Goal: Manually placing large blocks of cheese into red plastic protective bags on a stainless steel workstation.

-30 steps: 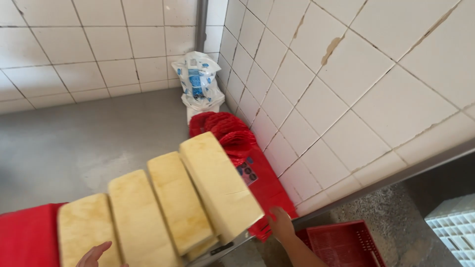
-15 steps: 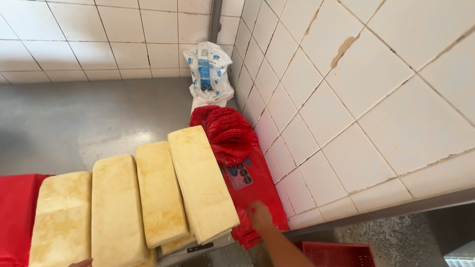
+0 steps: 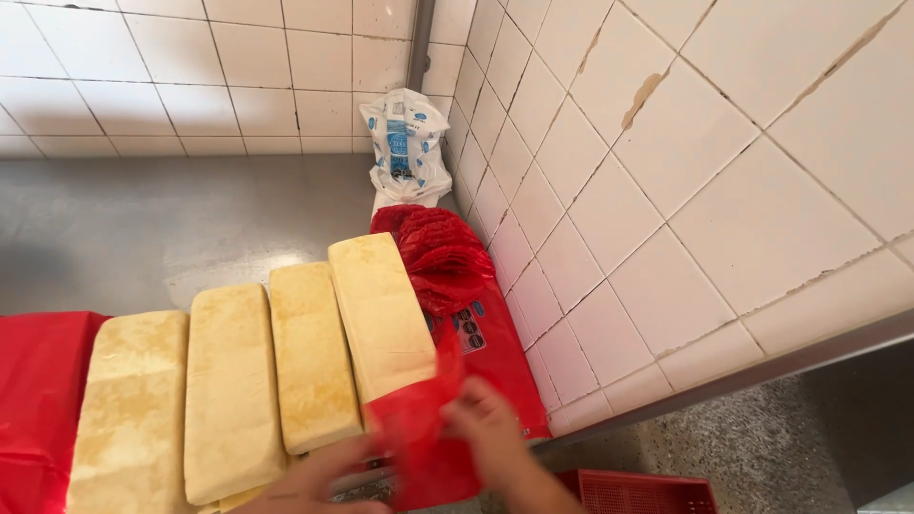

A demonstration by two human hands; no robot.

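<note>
Several pale yellow cheese blocks (image 3: 305, 366) lie side by side on a steel counter (image 3: 143, 228). At the bottom of the view my right hand (image 3: 490, 428) and my left hand (image 3: 309, 481) both grip a red plastic bag (image 3: 419, 438) at the near end of the rightmost block (image 3: 381, 314). The bag's body partly covers that block's corner. Both hands are blurred.
A stack of red plastic bags (image 3: 447, 257) lies against the tiled wall (image 3: 666, 171) on the right. A white and blue bag (image 3: 407, 143) stands in the back corner. Red plastic (image 3: 38, 390) lies at the left. A red crate (image 3: 647, 493) sits on the floor below.
My right hand has taken a red bag from the stack and brought it to the rightmost block. My left hand has come up to grip the bag too.
</note>
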